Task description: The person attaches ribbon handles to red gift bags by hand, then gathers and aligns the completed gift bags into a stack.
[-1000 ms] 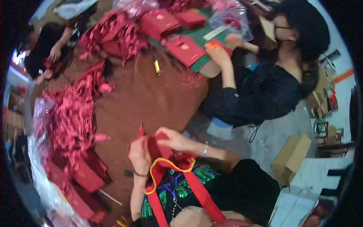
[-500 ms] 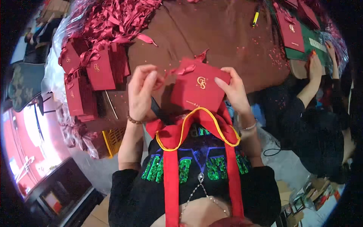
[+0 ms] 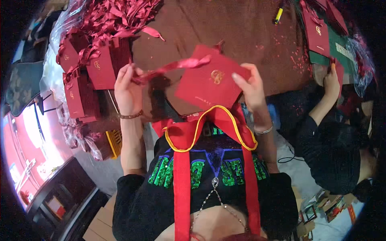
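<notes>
A small dark-red paper bag (image 3: 201,85) with gold print is tilted above the near edge of the table. My right hand (image 3: 253,86) grips its right side, thumb on the front and fingers behind. A red ribbon (image 3: 173,67) stretches from the top of the bag to the left. My left hand (image 3: 128,90) pinches the far end of that ribbon, well apart from the bag. Whether the ribbon is knotted to the bag cannot be made out.
Stacked red bags (image 3: 102,66) with ribbons stand at the left. Behind them lies a heap of loose red ribbons (image 3: 112,20). A yellow marker-like tool (image 3: 278,16) rests on the brown tabletop (image 3: 225,24). At the right a co-worker's hand (image 3: 331,84) holds a red piece.
My left hand has moved left and a little nearer me, drawing the ribbon out long. The bag has turned slightly in my right hand. The co-worker's hand now holds a red piece.
</notes>
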A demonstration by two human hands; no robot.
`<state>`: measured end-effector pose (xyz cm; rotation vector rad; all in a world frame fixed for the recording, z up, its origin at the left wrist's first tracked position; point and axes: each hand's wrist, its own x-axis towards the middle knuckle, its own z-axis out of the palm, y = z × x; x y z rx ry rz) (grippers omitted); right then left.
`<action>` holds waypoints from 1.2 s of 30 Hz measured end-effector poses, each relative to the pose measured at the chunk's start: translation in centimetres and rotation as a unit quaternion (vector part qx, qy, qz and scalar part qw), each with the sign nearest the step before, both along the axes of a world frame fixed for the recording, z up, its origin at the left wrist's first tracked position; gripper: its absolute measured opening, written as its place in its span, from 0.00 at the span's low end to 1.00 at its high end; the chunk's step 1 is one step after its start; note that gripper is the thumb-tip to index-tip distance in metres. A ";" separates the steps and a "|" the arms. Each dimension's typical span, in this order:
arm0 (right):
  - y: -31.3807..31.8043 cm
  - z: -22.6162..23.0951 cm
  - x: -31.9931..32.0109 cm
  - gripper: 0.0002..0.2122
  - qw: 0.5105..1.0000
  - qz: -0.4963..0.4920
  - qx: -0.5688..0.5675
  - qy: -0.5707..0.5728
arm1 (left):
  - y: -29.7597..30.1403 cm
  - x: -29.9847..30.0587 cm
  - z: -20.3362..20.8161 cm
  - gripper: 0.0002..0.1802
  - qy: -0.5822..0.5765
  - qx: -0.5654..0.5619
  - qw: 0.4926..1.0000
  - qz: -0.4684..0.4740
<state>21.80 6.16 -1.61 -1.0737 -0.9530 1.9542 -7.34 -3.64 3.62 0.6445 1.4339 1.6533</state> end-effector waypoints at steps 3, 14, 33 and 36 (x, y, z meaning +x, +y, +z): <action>0.5 -0.2 -0.7 0.14 0.997 -0.073 0.006 0.012 | -0.7 -0.8 -0.4 0.04 -0.214 -0.041 0.969 0.116; 1.5 -0.9 -0.8 0.14 0.990 -0.013 0.099 -0.103 | 1.6 -0.1 2.4 0.01 -0.177 0.218 0.959 -0.023; 0.3 -0.8 -2.5 0.13 0.978 0.110 0.128 -0.124 | 4.8 5.4 4.6 0.07 0.547 0.063 0.827 -0.113; 0.6 -0.6 -2.8 0.13 0.984 0.127 0.077 -0.094 | 4.9 7.7 1.1 0.08 0.412 0.024 0.877 -0.244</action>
